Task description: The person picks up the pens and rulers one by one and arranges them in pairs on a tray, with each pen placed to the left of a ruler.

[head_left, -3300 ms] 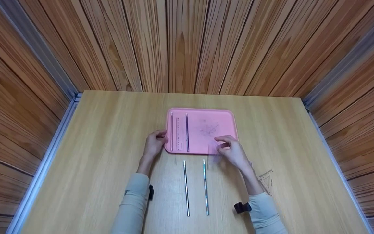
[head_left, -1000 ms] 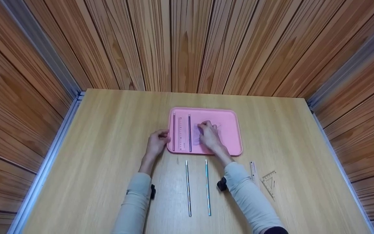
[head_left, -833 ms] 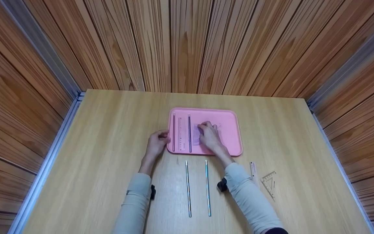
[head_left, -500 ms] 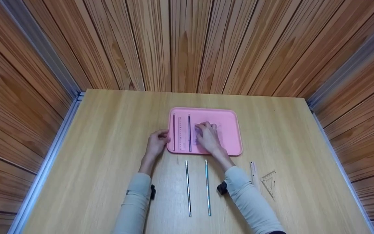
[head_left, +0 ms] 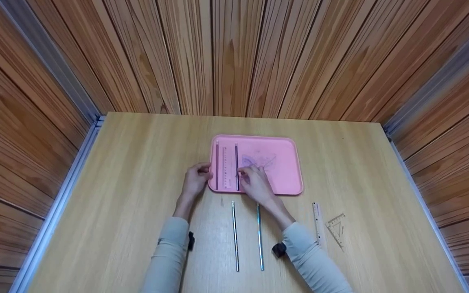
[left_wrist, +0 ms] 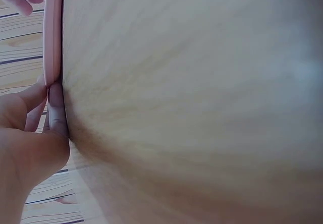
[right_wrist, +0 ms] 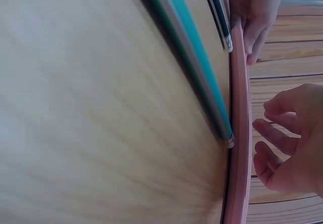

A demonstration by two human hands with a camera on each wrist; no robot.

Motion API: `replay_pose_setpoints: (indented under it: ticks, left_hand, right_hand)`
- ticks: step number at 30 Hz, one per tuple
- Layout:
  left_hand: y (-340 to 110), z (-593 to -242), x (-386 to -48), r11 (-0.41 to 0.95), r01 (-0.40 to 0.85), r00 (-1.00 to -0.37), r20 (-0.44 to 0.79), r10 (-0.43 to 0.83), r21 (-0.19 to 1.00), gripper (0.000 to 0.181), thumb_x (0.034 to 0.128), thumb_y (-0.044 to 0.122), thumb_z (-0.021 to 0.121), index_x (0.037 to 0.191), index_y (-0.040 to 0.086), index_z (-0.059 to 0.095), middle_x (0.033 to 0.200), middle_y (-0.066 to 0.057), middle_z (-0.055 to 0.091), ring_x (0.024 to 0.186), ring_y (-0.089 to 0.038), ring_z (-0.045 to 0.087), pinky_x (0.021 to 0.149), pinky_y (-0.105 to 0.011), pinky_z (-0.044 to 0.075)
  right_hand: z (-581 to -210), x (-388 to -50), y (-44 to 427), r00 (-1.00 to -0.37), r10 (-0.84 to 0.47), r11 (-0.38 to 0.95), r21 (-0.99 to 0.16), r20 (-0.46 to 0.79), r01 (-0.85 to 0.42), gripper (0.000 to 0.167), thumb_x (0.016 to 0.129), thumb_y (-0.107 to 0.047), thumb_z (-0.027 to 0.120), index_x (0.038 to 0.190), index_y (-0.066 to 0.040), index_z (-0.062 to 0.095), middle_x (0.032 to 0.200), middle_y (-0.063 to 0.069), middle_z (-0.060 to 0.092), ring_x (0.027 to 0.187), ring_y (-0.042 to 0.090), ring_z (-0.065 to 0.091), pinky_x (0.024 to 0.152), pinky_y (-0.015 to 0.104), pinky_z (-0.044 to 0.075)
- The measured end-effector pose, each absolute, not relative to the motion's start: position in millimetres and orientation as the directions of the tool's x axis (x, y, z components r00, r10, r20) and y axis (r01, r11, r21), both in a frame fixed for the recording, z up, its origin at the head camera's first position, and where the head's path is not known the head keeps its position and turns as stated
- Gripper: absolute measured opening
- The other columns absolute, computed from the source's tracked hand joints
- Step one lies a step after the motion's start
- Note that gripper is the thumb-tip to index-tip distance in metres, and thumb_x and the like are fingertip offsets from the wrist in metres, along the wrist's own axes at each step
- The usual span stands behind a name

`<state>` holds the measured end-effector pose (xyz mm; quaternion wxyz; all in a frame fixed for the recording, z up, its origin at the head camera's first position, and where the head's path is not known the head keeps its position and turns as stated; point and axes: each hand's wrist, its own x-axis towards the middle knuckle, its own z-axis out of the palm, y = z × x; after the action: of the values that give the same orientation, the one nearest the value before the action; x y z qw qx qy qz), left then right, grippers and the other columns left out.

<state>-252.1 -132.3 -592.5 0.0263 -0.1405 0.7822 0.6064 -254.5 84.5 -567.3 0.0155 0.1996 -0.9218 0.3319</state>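
My left hand (head_left: 196, 179) pinches the left rim of a pink tray (head_left: 288, 173); the left wrist view shows thumb and fingers on the tray's edge. Over the tray's front part is my right hand (head_left: 257, 185), fingers loosely bent and holding nothing in the right wrist view. Inside the tray lie a dark pencil (head_left: 217, 165) at the far left, a clear ruler (head_left: 226, 167) and a second dark pencil (head_left: 236, 156). Beyond my right fingertips lies a clear plastic piece with curved purple lines, like a protractor (head_left: 247, 159), beside faint clear plastic with line markings (head_left: 270, 160).
Before the tray, a silver-dark pencil (head_left: 235, 240) and a teal pencil (head_left: 260, 244) lie lengthwise on the table; my right hand and wrist pass over the teal one's far end. A ruler (head_left: 318, 224) and clear set square (head_left: 335, 228) lie to the right.
My right hand carried the clear plastic piece into the tray, let it go beside the second pencil, and has since drawn back toward the tray's front. The left hand stays at the rim.
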Motion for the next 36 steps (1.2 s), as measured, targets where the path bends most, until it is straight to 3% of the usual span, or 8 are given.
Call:
replay_pose_setpoints:
  ticks: [7,19,32,36]
  left_hand:
    - [-132.7,-592.2,-253.6,0.233,-0.244,-0.960,-0.201,-0.194,0.941,0.036,0.0896,0.000,0.067,0.126,0.004,0.066,0.107,-0.012,0.066,0.097,-0.022,0.062,0.086,-0.032,0.050]
    - [-132.0,-592.7,-253.3,0.231,-0.266,-0.955,-0.223,-0.196,0.936,0.037,0.0901,0.002,0.067,0.126,0.005,0.066,0.109,-0.012,0.066,0.098,-0.022,0.061,0.087,-0.033,0.050]
    - [-131.1,-592.1,-252.2,0.240,-0.204,-0.969,-0.161,-0.186,0.949,0.036,0.0893,-0.001,0.066,0.125,0.001,0.066,0.106,-0.015,0.066,0.096,-0.023,0.062,0.084,-0.031,0.051]
    - [-131.2,-592.8,-251.7,0.248,-0.202,-0.970,-0.158,-0.185,0.947,0.035,0.0900,-0.001,0.066,0.125,0.001,0.066,0.104,-0.014,0.067,0.095,-0.023,0.062,0.081,-0.029,0.050]
  right_hand:
    - [-560.5,-234.6,82.2,-0.914,-0.391,0.689,-0.625,0.106,-0.367,0.034,0.089,-0.008,0.066,0.123,-0.005,0.067,0.115,0.011,0.068,0.100,0.027,0.055,0.088,0.040,0.044]
    - [-558.9,-201.1,78.7,-0.881,-0.469,0.707,-0.577,0.052,-0.410,0.027,0.094,-0.018,0.067,0.120,-0.011,0.069,0.104,0.003,0.069,0.089,0.016,0.055,0.080,0.031,0.044]
    - [-561.9,-174.8,75.8,-0.850,-0.527,0.709,-0.535,0.029,-0.458,0.026,0.092,-0.019,0.067,0.117,-0.009,0.070,0.100,0.002,0.069,0.094,0.017,0.060,0.085,0.035,0.049]
    - [-564.7,-170.0,75.8,-0.843,-0.538,0.716,-0.518,0.016,-0.467,0.025,0.093,-0.021,0.067,0.116,-0.011,0.071,0.094,-0.001,0.068,0.088,0.014,0.058,0.077,0.030,0.049]
